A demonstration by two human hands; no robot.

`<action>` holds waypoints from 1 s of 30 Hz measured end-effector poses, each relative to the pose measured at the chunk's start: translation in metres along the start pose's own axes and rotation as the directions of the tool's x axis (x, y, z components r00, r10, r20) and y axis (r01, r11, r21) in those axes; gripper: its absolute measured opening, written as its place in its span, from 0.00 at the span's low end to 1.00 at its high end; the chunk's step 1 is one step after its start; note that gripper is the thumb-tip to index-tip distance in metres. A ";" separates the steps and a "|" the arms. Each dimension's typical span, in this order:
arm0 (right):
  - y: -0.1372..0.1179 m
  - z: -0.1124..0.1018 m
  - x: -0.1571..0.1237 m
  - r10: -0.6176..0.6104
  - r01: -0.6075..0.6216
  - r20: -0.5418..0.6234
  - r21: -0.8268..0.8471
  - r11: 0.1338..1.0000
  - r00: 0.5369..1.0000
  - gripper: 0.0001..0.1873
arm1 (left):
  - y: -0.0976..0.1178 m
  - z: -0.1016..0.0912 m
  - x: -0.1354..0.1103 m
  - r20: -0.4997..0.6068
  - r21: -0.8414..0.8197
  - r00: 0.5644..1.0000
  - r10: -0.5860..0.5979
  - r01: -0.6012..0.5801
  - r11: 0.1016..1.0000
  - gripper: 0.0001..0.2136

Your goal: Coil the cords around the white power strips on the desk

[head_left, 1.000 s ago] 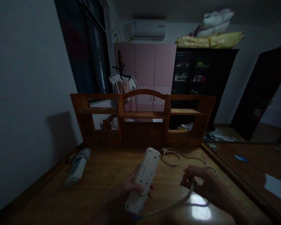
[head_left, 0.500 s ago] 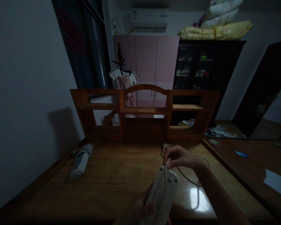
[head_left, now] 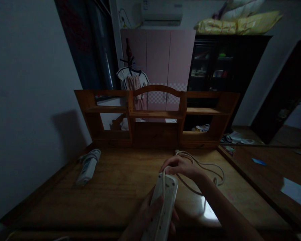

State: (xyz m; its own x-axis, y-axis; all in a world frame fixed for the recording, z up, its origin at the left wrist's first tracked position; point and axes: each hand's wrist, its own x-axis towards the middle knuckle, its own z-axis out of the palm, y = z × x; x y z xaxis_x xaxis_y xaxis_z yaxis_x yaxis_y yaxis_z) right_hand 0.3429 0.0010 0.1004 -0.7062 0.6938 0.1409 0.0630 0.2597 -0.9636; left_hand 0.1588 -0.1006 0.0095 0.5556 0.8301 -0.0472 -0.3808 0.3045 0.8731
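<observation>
Left hand (head_left: 147, 211) is wrapped around a white power strip (head_left: 169, 197), thumb across its face and fingertips showing past its other side. Right hand (head_left: 181, 166) pinches a pale cord (head_left: 163, 187) at the far end of the strip, where the cord bends over the end and runs lengthwise along the screw-dotted face towards the near end. The strip is held tilted, far end up, over the near part of the worktop (head_left: 110, 194), a little right of its middle; its near end passes out of view.

More of the cord lies in loose curves towards the far right corner of the worktop, its plug (head_left: 177, 152) near the base of a wooden shelf unit (head_left: 155, 135) that stands along the far edge. Towards the left edge lies a second power strip (head_left: 87, 171) with its own cord (head_left: 93, 154) wound around its far end. Beyond the right edge, on a lower brown surface (head_left: 268, 180), are a blue card (head_left: 258, 161) and a white sheet of paper (head_left: 297, 193).
</observation>
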 end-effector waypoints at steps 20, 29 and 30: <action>0.020 -0.005 0.004 0.038 -0.042 0.087 0.046 0.998 0.995 0.16 | 0.020 0.013 -0.004 0.093 0.119 0.993 -0.072 0.061 0.991 0.26; 0.034 0.010 0.008 0.073 -0.080 0.090 0.081 0.993 0.993 0.20 | 0.016 0.017 0.003 0.033 0.097 0.999 -0.018 0.015 0.995 0.27; 0.037 0.014 0.007 0.080 -0.083 0.040 0.086 0.993 0.996 0.20 | 0.018 0.015 0.005 -0.018 0.100 1.000 -0.006 0.008 0.995 0.27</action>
State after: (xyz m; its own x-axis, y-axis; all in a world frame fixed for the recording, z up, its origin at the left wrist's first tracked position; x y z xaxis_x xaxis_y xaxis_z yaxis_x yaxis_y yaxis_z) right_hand 0.3305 0.0065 0.0627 -0.7264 0.6852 0.0540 0.0604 0.1419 -0.9880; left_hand 0.1656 -0.0976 0.0319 0.5445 0.8365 -0.0611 -0.3005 0.2626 0.9169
